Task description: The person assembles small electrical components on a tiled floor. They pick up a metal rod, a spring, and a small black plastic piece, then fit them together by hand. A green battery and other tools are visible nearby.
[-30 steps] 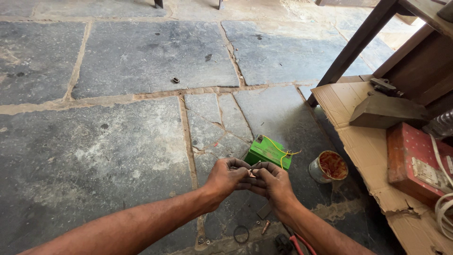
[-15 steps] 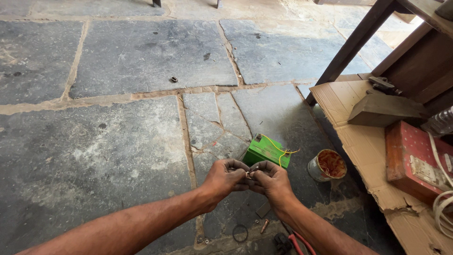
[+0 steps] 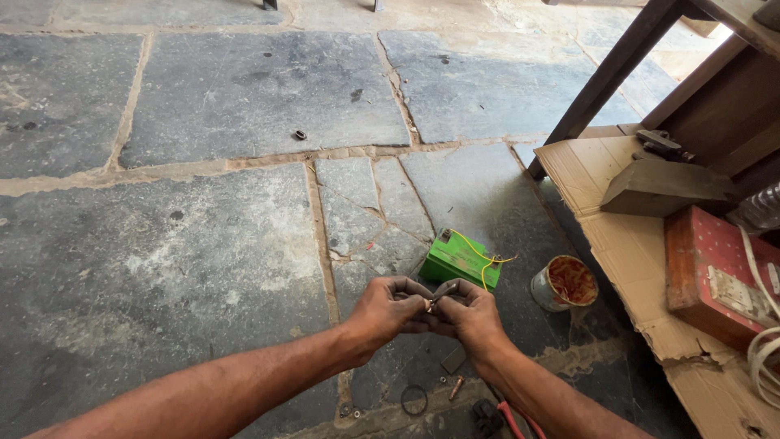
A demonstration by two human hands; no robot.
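**Two hands pinch one small part over the stone floor**

Far left, it's bare grey stone floor (image 3: 162, 268) with pale mortar lines, and one tiny dark bit (image 3: 300, 135) lying alone on a slab up the middle. Now the left forearm comes in from the bottom edge, and the left hand (image 3: 387, 310) has its fingers curled in tight, gripping one end of a small dark metal piece (image 3: 439, 294) — thumb on top. What exactly that piece is, too small to tell. It sits held in the air right between the two hands, knuckles nearly touching. The right hand (image 3: 471, 315) is clenched on the other end of it, meeting the left head-on.

Just below the hands, on the floor: a thin dark ring (image 3: 413, 399), a little copper-coloured screw (image 3: 457, 387) and a small dark flat scrap (image 3: 453, 358). Just beyond the hands lies a green box-shaped battery (image 3: 457, 259) with a yellow wire (image 3: 486, 262) looping off it. Right of that — an open round tin (image 3: 564, 282) with orange-red contents. Further right, flattened cardboard (image 3: 587, 169) carries a grey wedge block (image 3: 665, 187) and a red box (image 3: 715, 268), with white cord (image 3: 761, 349) at the edge and dark wooden furniture legs (image 3: 609, 73) above.
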